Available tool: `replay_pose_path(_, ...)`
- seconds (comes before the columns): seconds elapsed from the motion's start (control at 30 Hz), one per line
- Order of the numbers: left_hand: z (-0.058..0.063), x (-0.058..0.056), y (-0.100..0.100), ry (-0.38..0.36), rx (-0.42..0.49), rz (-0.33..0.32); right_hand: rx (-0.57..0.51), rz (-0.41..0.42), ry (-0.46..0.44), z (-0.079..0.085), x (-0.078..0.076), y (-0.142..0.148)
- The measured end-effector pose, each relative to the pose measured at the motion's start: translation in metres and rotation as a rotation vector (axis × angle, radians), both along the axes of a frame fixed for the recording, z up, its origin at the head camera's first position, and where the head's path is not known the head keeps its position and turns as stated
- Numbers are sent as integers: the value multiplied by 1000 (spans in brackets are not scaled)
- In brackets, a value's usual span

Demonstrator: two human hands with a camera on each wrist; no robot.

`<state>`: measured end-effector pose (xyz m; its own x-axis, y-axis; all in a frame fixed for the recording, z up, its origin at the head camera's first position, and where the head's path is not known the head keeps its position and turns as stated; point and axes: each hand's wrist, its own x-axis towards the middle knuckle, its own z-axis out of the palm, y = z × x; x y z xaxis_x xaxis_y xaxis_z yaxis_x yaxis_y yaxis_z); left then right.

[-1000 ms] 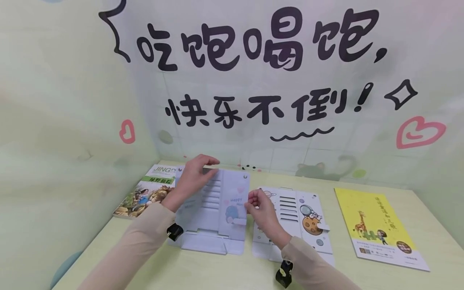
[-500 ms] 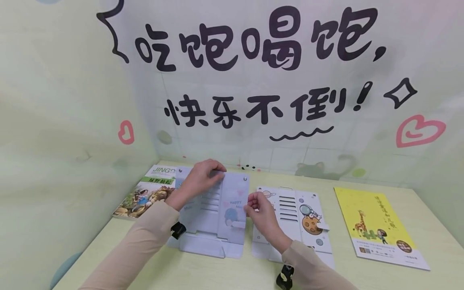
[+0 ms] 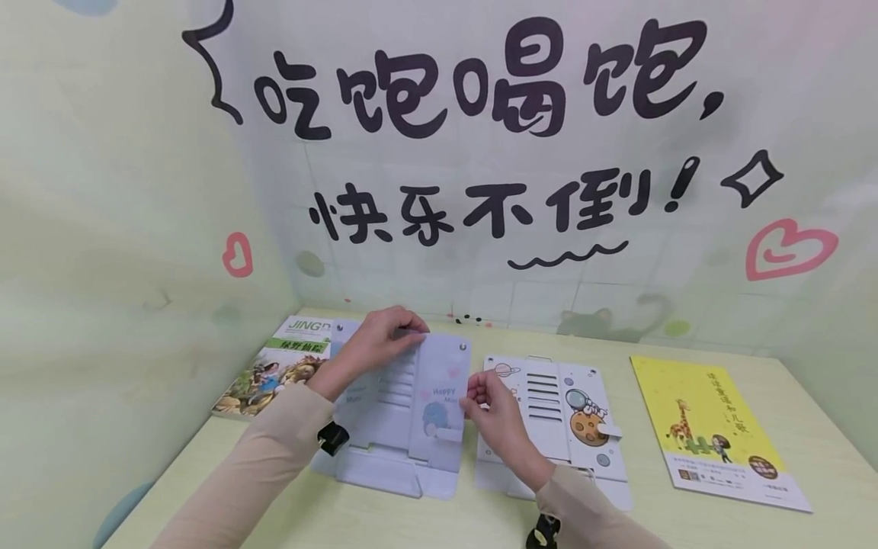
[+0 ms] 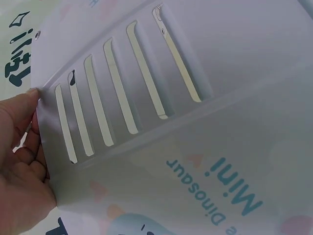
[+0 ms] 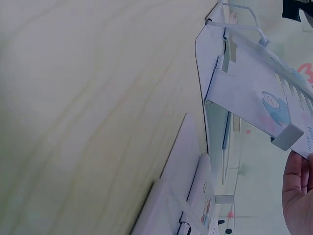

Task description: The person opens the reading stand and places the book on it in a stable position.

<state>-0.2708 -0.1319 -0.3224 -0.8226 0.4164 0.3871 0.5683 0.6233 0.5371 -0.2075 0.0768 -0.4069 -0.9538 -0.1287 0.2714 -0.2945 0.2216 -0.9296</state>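
Note:
A pale lilac book stand (image 3: 391, 419) with dinosaur print and a slotted back panel stands tilted up on the table. My left hand (image 3: 384, 339) grips its top edge, thumb on the front and fingers behind, as the left wrist view shows by the slots (image 4: 112, 93). At the stand's right edge my right hand (image 3: 497, 412) pinches the panel with thumb and curled fingers. In the right wrist view that hand (image 5: 298, 191) is partly cut off beside the raised panel (image 5: 254, 83).
A white book stand (image 3: 549, 450) with an astronaut print lies just right, partly under my right forearm. A yellow book (image 3: 713, 427) lies farther right. Behind the lilac stand, a picture magazine (image 3: 274, 366) lies at the left. The printed wall (image 3: 425, 282) closes off the back.
My left hand has come down and right onto the top edge of the lilac book stand. The stand has shifted slightly towards me. My right hand stays at its right edge.

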Motion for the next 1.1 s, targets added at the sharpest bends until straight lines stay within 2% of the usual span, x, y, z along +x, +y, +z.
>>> replay_pose_path(0.4, -7, 1, 1, 17, 77, -26, -2, 17, -16, -2, 6, 1)
replay_pose_path(0.67, -9, 0, -1, 59, 105, -60, -151, 7, -87, -4, 0, 12)
replay_pose_path(1.1, -10, -3, -11, 131, 182, -181, 48, -58, -119, -7, -30, 17)
